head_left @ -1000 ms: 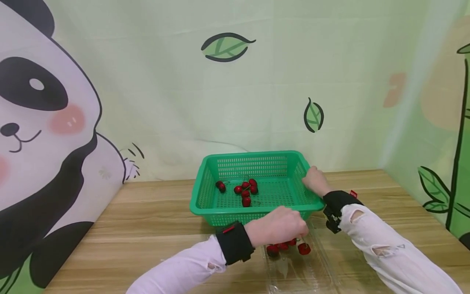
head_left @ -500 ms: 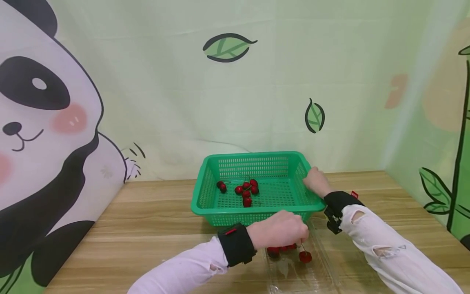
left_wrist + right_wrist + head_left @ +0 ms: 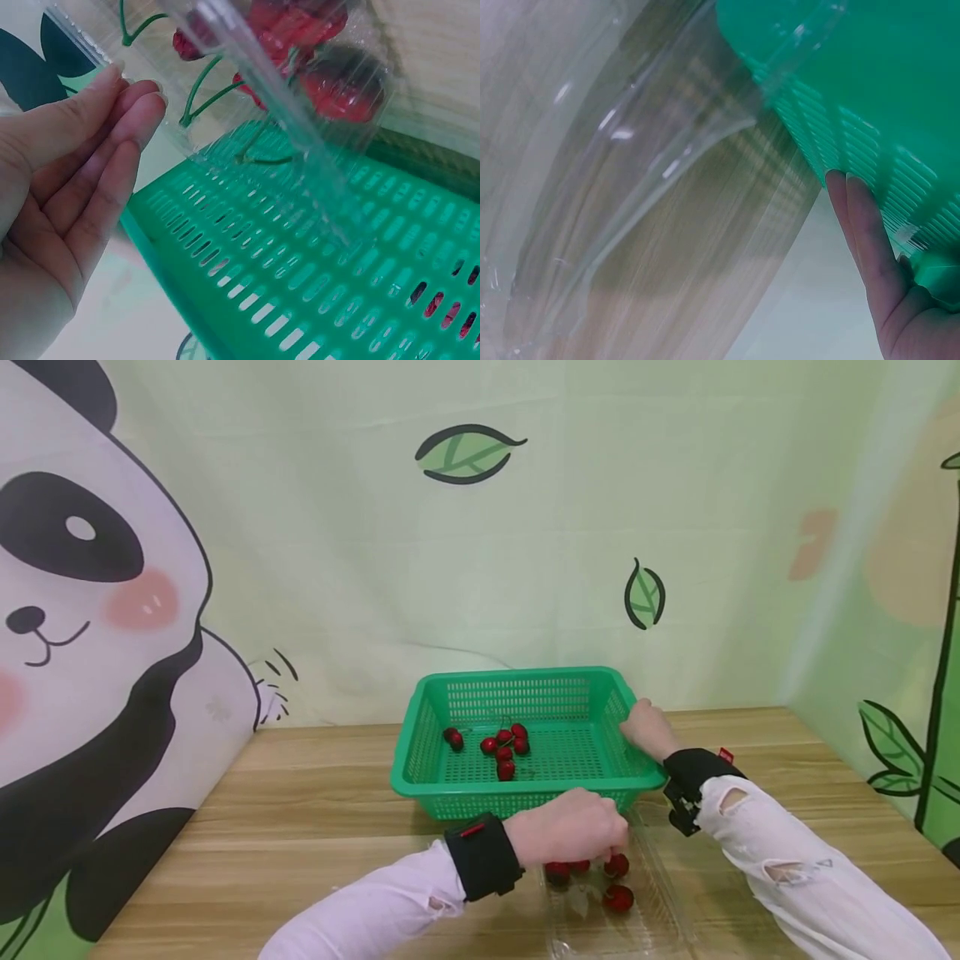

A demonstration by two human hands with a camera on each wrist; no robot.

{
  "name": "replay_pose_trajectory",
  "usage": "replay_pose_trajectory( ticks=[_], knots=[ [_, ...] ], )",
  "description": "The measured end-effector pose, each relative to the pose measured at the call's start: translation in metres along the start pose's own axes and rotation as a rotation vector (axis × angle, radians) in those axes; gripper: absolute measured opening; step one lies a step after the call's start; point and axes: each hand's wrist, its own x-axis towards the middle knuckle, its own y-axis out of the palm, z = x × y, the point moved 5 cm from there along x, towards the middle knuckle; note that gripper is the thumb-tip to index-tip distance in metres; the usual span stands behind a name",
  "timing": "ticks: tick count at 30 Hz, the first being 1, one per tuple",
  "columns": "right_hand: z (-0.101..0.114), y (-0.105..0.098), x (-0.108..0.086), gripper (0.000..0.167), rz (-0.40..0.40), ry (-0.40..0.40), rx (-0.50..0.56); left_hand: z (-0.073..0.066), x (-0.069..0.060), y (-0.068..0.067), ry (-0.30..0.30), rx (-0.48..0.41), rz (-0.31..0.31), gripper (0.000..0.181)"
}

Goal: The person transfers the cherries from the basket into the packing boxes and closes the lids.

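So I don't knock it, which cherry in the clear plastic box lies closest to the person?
The cherry lowest in the head view; the other visible cherries in the clear plastic box sit farther back, toward the green plastic basket.

2 arms [image 3: 795,860] reach inward, left grip [image 3: 567,828] loosely bent, right grip [image 3: 649,729] clasping.

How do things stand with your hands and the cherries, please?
Left hand over clear tray, seemingly holding nothing. Right hand gripping green basket. Cherries in both containers; left hand partly blocks head view.
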Motion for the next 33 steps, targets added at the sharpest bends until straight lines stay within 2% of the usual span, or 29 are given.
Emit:
replay_pose_trajectory(
  ticks=[5,9,13,15,17,21,23,25,28,33],
  knots=[
    [-0.002,-0.001,0.0,0.051,0.001,0.008,-0.004,0.008,0.001,-0.01,-0.02,-0.048,-0.052,0.018],
    [-0.003,-0.001,0.001,0.046,-0.008,0.005,-0.001,0.021,-0.001,-0.028,-0.054,-0.063,-0.113,0.012],
    [-0.005,-0.001,0.003,0.043,-0.018,0.005,0.0,0.047,-0.004,-0.046,-0.123,-0.111,-0.148,0.014],
    [-0.005,-0.002,0.004,0.045,-0.013,0.006,0.001,0.065,-0.006,-0.052,-0.179,-0.119,-0.156,0.015],
    [-0.005,-0.002,0.004,0.049,-0.002,0.009,0.0,0.086,-0.01,-0.052,-0.255,-0.128,-0.128,0.017],
    [-0.005,-0.001,0.006,0.055,0.014,0.021,-0.003,0.129,-0.017,-0.044,-0.402,-0.123,-0.081,0.028],
    [-0.005,0.0,0.006,0.056,0.016,0.031,-0.005,0.148,-0.022,-0.036,-0.47,-0.106,-0.059,0.027],
    [-0.006,0.0,0.006,0.056,0.016,0.036,-0.003,0.164,-0.027,-0.028,-0.528,-0.07,-0.038,0.018],
    [-0.004,0.0,0.005,0.055,0.02,0.032,-0.005,0.181,-0.033,-0.014,-0.585,-0.017,-0.009,0.009],
    [-0.002,0.0,0.004,0.057,0.025,0.027,-0.002,0.195,-0.038,0.003,-0.61,0.041,-0.01,0.021]
  ],
)
